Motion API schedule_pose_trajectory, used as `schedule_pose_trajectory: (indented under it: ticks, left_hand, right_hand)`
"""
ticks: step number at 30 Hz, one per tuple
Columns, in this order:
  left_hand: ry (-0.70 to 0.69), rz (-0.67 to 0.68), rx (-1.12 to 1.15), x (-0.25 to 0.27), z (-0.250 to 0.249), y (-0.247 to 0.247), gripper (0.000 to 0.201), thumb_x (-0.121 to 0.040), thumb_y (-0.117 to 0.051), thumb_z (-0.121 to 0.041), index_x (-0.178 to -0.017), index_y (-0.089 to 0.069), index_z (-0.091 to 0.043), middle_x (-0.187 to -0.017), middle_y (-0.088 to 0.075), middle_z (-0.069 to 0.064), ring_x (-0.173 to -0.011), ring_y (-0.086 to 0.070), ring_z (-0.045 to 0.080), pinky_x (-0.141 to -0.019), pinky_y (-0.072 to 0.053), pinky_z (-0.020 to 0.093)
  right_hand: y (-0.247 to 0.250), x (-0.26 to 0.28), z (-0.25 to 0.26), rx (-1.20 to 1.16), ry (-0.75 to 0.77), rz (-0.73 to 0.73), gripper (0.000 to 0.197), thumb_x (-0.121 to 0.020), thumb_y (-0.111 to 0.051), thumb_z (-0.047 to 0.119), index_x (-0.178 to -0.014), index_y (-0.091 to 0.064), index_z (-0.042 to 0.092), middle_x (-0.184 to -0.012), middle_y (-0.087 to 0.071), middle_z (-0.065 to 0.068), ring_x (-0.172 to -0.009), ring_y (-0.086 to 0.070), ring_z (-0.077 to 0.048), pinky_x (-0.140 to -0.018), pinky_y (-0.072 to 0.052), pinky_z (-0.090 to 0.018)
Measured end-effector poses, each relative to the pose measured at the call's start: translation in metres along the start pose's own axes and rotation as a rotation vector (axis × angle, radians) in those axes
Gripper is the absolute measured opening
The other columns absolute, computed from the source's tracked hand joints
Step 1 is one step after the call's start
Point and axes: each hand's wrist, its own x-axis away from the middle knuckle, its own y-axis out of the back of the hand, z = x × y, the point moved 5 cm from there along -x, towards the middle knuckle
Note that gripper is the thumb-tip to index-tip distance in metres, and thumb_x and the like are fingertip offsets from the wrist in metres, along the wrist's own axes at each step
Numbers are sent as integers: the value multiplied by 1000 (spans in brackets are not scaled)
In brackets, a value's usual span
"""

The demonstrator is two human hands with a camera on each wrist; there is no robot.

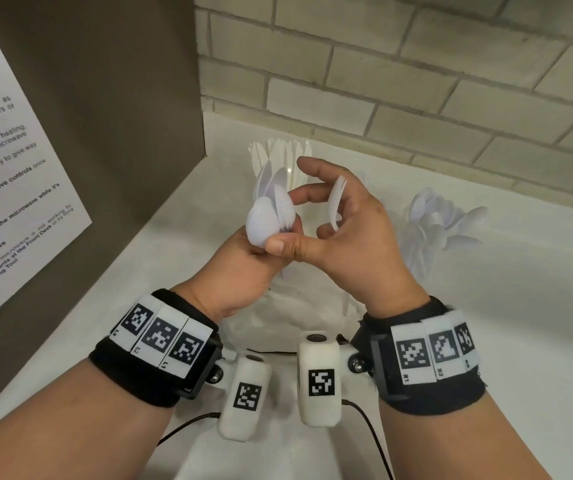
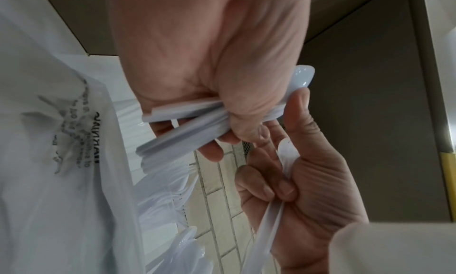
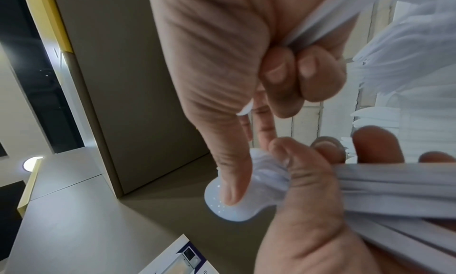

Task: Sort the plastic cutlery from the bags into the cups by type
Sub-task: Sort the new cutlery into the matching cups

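A bunch of spoons (image 1: 271, 220) was gripped in the left hand (image 1: 243, 268), bowls pointing to 12 o'clock. At its 3 o'clock, touching, the right hand (image 1: 354, 237) pinched a fork (image 1: 336, 199) with curled fingers, thumb pressed on the top spoon. Cups (image 1: 278, 161) of cutlery were seen behind at 12 o'clock.

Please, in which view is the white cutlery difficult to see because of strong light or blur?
Head view: the cutlery in the cups washes out against the bright white counter. Left wrist view: the handle bundle is motion-blurred. Right wrist view: the spoon bowl shows glare; handles near the lens are soft.
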Motion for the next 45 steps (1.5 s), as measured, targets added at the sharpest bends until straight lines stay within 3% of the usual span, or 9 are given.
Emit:
schedule_pose_trajectory:
  ticks: [6, 10, 14, 24, 30, 34, 37, 41, 45]
  left_hand:
    - [71, -13, 23, -2, 5, -5, 11, -94, -55, -17, -99, -62, -24, -81, -66, -1, -78, -64, 17, -79, -55, 36]
    - [164, -125, -49, -1, 11, 1, 19, -97, -50, -33, -101, -58, -17, -62, -52, -2, -61, -53, 16, -70, -50, 41]
    - [198, -206, -19, -2, 12, 10, 21, -96, -52, -36, -98, -59, -17, -59, -51, -3, -60, -51, 17, -66, -47, 40]
    - [232, -201, -25, -3, 16, 5, 20, -96, -53, -35, -97, -60, -16, -61, -51, -2, -61, -50, 17, -68, -47, 41]
    - [221, -205, -52, -4, 12, 2, 24, -97, -51, -33, -102, -60, -11, -64, -49, 2, -59, -50, 13, -64, -48, 34]
    - [223, -201, -40, -4, 12, 1, 27, -97, -51, -33, -103, -58, -8, -67, -48, 3, -58, -50, 12, -61, -49, 28]
    - [227, -179, -54, -4, 11, -2, 23, -97, -50, -33, -102, -59, -12, -66, -49, 1, -56, -50, 9, -59, -49, 24]
    - [234, -138, -57, -6, 9, -9, 15, -97, -52, -30, -90, -56, -18, -63, -48, -1, -53, -48, 9, -57, -49, 24]
    - [202, -18, -83, -10, 6, -19, 23, -87, -66, -35, -86, -60, -13, -61, -47, 10, -54, -42, 19, -56, -39, 35]
  right_hand:
    - [-1, 2, -2, 43, 0, -11, 44, -71, -83, 33, -109, -61, 36, -92, -68, 11, -94, -61, 3, -71, -46, -13]
    - [33, -12, -24, -127, -199, -335, 42, -80, -52, 59, -81, -60, 18, -60, -55, 6, -51, -47, -7, -52, -34, -22]
    - [89, -39, -21, -261, -190, -547, 24, -98, -43, 24, -81, -51, 9, -58, -43, 5, -49, -35, -12, -45, -29, -21]
    - [119, -73, -48, 221, 37, -557, 13, -95, -54, 17, -85, -60, 21, -68, -53, 12, -52, -57, -18, -56, -55, -41]
    - [93, -66, -83, 817, -26, -304, 35, -99, -43, 24, -132, -56, 26, -113, -68, -4, -108, -57, -30, -90, -42, -35]
    - [80, -63, -97, 1260, -278, 6, 47, -102, -25, 38, -149, -25, 33, -158, -22, 4, -137, -25, -28, -103, -26, -52]
    - [82, -58, -73, 1116, -279, -87, 50, -102, -25, 41, -151, -21, 30, -159, -19, 2, -141, -19, -28, -106, -22, -50]
    - [54, -39, -22, 334, -82, -124, 60, -91, -52, 53, -145, -38, 29, -145, -45, 3, -133, -40, -13, -109, -37, -36]
    - [17, -24, 1, 11, 3, 151, 83, -70, -81, 36, -139, -36, 35, -135, -50, 4, -124, -50, -11, -103, -46, -33]
